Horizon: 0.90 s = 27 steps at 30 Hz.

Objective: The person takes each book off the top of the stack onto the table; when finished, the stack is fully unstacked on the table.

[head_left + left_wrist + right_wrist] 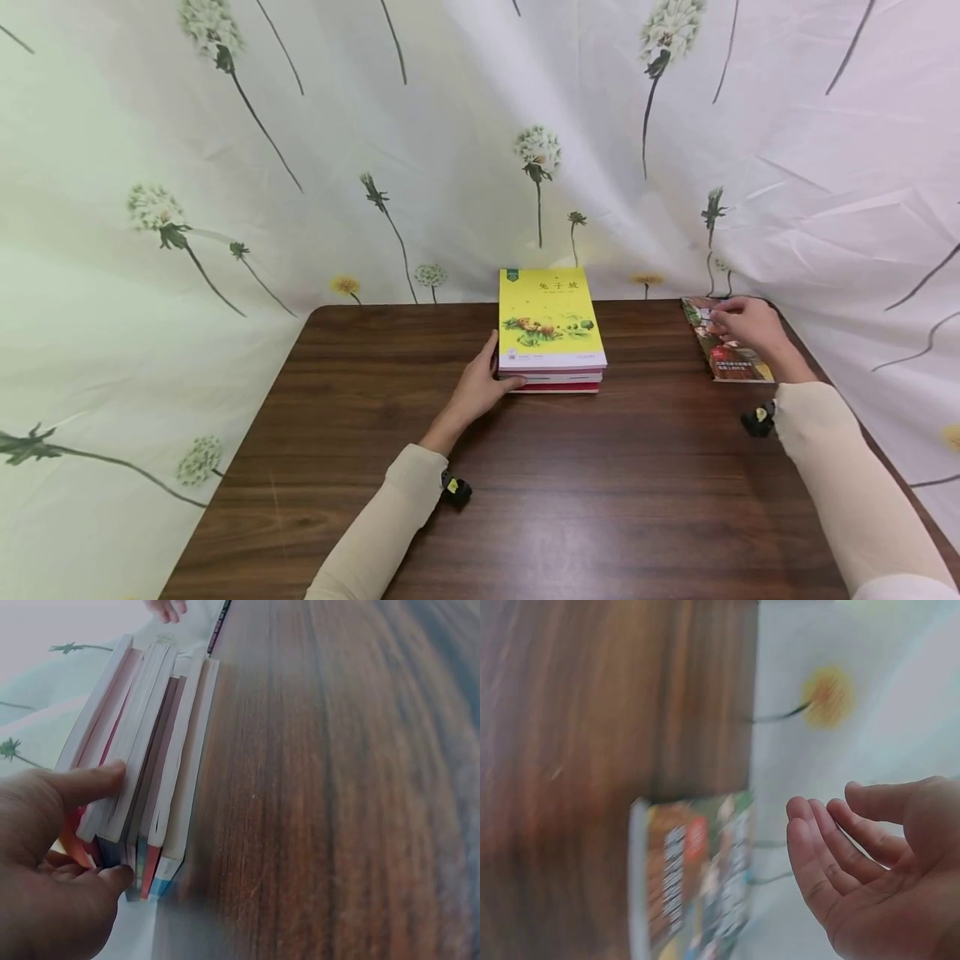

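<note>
A stack of books (pixel 551 342) lies near the table's back edge, topped by a yellow picture-covered book with Chinese characters. My left hand (pixel 476 385) grips its front left corner, the thumb along the front and the fingers on the left side. In the left wrist view, the page edges of several books (pixel 169 765) show between the thumb and curled fingers. Over a thin, colourful book (pixel 738 367) at the back right hovers my right hand (pixel 752 327). The right wrist view shows that hand (pixel 885 877) with loosely bent fingers, nothing in them, apart from the book (pixel 675 892).
Both books and stack are on a dark brown wooden table (pixel 360 417). Behind and at the sides hangs a white cloth (pixel 450 167) printed with dandelions, meeting the table's back edge. Small black devices (pixel 456 492) are strapped to both wrists, over pale sleeves.
</note>
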Each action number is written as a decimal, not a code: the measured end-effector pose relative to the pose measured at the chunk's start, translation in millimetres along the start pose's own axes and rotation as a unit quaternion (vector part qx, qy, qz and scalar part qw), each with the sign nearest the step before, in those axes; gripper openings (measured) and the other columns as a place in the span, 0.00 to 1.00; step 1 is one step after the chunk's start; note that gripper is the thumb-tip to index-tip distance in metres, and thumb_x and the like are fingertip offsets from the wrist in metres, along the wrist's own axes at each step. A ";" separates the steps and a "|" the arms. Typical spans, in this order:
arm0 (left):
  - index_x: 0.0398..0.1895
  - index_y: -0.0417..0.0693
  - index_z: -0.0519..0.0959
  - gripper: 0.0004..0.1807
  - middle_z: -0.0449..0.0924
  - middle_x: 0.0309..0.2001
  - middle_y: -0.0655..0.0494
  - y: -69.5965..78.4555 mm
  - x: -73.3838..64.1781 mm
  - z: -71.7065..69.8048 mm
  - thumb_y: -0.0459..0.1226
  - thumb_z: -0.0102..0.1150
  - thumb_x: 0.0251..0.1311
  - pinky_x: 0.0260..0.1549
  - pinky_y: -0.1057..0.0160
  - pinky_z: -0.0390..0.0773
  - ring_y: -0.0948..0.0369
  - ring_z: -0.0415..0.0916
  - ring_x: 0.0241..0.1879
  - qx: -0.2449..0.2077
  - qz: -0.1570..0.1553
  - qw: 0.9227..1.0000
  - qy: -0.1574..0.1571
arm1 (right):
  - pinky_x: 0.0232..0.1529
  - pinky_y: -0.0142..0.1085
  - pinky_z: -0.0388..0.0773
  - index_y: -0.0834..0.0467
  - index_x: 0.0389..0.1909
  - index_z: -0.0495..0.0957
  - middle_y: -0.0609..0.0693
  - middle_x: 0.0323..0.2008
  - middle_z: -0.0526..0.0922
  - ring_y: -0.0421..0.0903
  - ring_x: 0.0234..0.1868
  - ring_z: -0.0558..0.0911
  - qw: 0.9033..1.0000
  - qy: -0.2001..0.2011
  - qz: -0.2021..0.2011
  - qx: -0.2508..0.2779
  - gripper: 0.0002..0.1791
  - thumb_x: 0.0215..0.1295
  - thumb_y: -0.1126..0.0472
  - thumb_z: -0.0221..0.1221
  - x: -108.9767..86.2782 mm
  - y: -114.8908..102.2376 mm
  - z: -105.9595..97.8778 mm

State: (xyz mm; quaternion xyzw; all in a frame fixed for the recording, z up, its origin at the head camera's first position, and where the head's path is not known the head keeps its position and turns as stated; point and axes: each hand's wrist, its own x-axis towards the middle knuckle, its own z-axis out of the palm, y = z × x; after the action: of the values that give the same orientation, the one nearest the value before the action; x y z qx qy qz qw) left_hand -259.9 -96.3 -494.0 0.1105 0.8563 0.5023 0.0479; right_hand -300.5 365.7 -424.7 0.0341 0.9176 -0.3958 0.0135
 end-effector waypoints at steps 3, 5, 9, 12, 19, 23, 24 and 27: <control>0.89 0.49 0.41 0.60 0.44 0.88 0.48 0.4 -1.0 -0.6 0.41 0.75 0.65 0.77 0.50 0.68 0.51 0.50 0.85 -0.009 -0.001 1.000 -0.003 | 0.34 0.31 0.88 0.77 0.62 0.75 0.75 0.54 0.85 0.28 0.28 0.84 1.000 -0.010 -0.019 0.004 0.23 0.83 0.59 0.52 0.5 -16.0 3.9; 0.89 0.49 0.42 0.60 0.44 0.88 0.47 0.7 -1.3 -1.2 0.40 0.75 0.65 0.77 0.50 0.68 0.50 0.50 0.85 -0.014 0.002 1.000 -0.003 | 0.33 0.30 0.87 0.77 0.62 0.74 0.74 0.54 0.84 0.27 0.28 0.83 0.999 -0.017 -0.029 0.010 0.22 0.83 0.60 0.52 -0.2 -26.5 5.9; 0.89 0.48 0.43 0.58 0.43 0.88 0.47 0.9 -0.9 -2.3 0.39 0.74 0.66 0.77 0.50 0.68 0.50 0.50 0.85 -0.019 0.005 1.000 -0.004 | 0.30 0.30 0.86 0.75 0.63 0.75 0.70 0.52 0.86 0.29 0.30 0.83 0.999 -0.027 -0.042 0.006 0.22 0.84 0.59 0.51 -3.4 -47.3 8.7; 0.89 0.48 0.44 0.58 0.44 0.88 0.48 0.7 0.1 -2.7 0.40 0.74 0.66 0.77 0.50 0.69 0.50 0.51 0.85 -0.017 0.007 1.000 -0.004 | 0.31 0.30 0.85 0.74 0.64 0.74 0.70 0.53 0.86 0.30 0.31 0.83 0.998 -0.040 -0.050 0.010 0.23 0.84 0.58 0.51 -5.7 -61.6 11.5; 0.88 0.43 0.46 0.58 0.45 0.87 0.46 -1.8 1.6 -2.6 0.41 0.75 0.64 0.75 0.50 0.70 0.50 0.53 0.84 -0.010 0.007 1.000 -0.003 | 0.37 0.29 0.87 0.73 0.66 0.72 0.68 0.55 0.86 0.31 0.34 0.85 0.995 -0.076 -0.053 0.041 0.23 0.85 0.58 0.50 -10.1 -92.1 22.1; 0.88 0.43 0.47 0.58 0.46 0.87 0.46 -1.1 2.1 -2.7 0.41 0.76 0.64 0.75 0.51 0.71 0.50 0.55 0.83 -0.013 0.006 1.000 -0.001 | 0.38 0.30 0.87 0.73 0.66 0.72 0.67 0.55 0.87 0.37 0.37 0.88 0.993 -0.088 -0.053 0.050 0.23 0.85 0.57 0.51 -13.7 -112.2 30.2; 0.88 0.43 0.47 0.58 0.46 0.87 0.46 -1.1 2.3 -2.4 0.41 0.75 0.64 0.74 0.51 0.71 0.50 0.55 0.83 -0.013 0.004 1.000 -0.001 | 0.38 0.30 0.87 0.73 0.67 0.72 0.68 0.55 0.86 0.39 0.38 0.89 0.993 -0.090 -0.052 0.048 0.23 0.85 0.57 0.50 -14.7 -117.5 32.8; 0.87 0.42 0.47 0.57 0.46 0.87 0.45 -1.6 2.8 -1.8 0.41 0.75 0.64 0.74 0.51 0.72 0.50 0.55 0.83 -0.014 0.004 1.000 -0.004 | 0.38 0.30 0.87 0.73 0.65 0.73 0.70 0.56 0.86 0.46 0.41 0.90 0.993 -0.093 -0.055 0.038 0.23 0.84 0.58 0.51 -15.9 -131.6 41.2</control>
State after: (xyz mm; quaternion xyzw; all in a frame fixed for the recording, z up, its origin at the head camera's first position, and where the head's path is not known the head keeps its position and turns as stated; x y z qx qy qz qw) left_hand -263.2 -97.9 -494.5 0.1151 0.8483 0.5143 0.0511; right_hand -294.4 244.9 -356.6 -0.0531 0.8969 -0.4324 0.0755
